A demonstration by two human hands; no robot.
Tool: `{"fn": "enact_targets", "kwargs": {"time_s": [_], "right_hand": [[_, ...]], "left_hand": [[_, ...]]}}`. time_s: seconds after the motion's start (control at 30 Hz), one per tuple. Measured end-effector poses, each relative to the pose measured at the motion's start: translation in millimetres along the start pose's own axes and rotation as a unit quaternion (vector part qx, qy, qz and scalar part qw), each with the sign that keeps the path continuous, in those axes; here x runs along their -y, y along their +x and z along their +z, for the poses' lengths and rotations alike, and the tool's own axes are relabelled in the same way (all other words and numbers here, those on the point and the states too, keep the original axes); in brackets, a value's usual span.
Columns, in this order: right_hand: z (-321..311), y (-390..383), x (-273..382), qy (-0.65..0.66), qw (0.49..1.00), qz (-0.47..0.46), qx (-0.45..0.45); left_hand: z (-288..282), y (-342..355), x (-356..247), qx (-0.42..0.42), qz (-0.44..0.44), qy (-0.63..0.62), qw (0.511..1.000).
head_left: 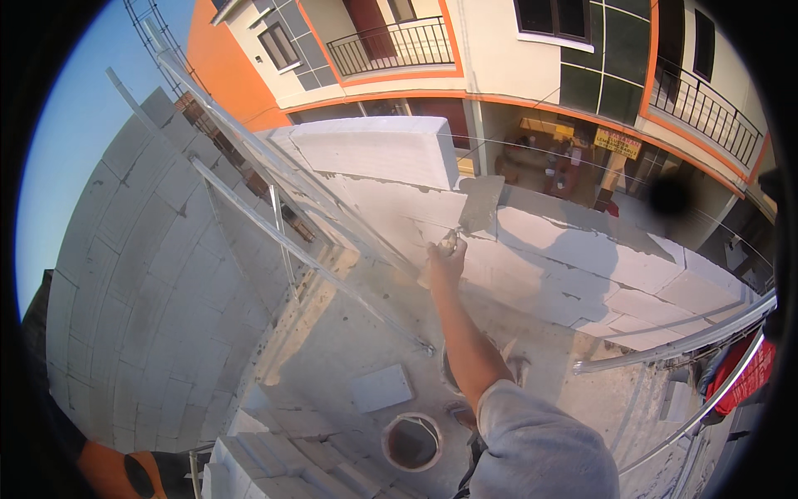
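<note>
My right hand (447, 254) is closed around the handle of a trowel, my arm stretched out ahead. Its grey, mortar-smeared blade (480, 205) lies against the top edge of a low wall of pale blocks (540, 258), beside the end of a higher block (382, 150). Grey mortar (553, 207) coats part of the wall's top to the right of the blade. My arm's shadow and body's shadow fall on the wall face. My left hand is out of sight.
Metal props (283, 237) slant across the left, near a tall block wall (150, 299). On the floor are a round bucket (413, 467), a loose block (381, 388) and stacked blocks (274, 466). A curved-looking metal bar (682, 345) crosses the right. Beyond stands a building (511, 58).
</note>
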State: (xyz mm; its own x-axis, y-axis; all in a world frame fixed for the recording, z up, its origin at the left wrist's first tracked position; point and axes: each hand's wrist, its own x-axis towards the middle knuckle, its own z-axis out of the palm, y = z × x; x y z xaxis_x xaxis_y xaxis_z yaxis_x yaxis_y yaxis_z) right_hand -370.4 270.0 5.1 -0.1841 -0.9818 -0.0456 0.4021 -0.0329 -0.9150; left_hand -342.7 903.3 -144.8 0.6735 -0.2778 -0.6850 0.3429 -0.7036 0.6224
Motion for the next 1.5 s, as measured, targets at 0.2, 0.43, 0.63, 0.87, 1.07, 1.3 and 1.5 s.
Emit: {"fn": "enact_targets", "kwargs": {"time_s": [0.2, 0.43, 0.63, 0.87, 1.07, 1.3, 1.5], "right_hand": [[154, 69, -17, -0.269, 0.952, -0.073, -0.124], [168, 25, -19, -0.292, 0.954, -0.058, -0.041], [70, -13, -65, -0.327, 0.932, -0.155, -0.039], [119, 70, -32, -0.323, 0.944, 0.053, -0.047], [142, 62, 26, -0.281, 0.958, -0.055, -0.036], [139, 28, -18, -0.371, 0.925, -0.077, -0.027], [81, -24, -86, -0.348, 0.925, -0.153, 0.006]], "left_hand": [[-43, 62, -81, 0.007, -0.02, 0.06, 0.998], [-63, 117, -127, -0.003, -0.044, 0.07, 0.997], [-25, 145, -145, 0.052, 0.016, 0.12, 0.991], [-21, 170, -150, 0.13, 0.17, 0.22, 0.952], [-59, 160, -136, 0.052, -0.054, 0.105, 0.992], [-23, 147, -128, 0.128, -0.037, 0.154, 0.979], [-9, 159, -152, 0.143, 0.074, 0.2, 0.966]]}}
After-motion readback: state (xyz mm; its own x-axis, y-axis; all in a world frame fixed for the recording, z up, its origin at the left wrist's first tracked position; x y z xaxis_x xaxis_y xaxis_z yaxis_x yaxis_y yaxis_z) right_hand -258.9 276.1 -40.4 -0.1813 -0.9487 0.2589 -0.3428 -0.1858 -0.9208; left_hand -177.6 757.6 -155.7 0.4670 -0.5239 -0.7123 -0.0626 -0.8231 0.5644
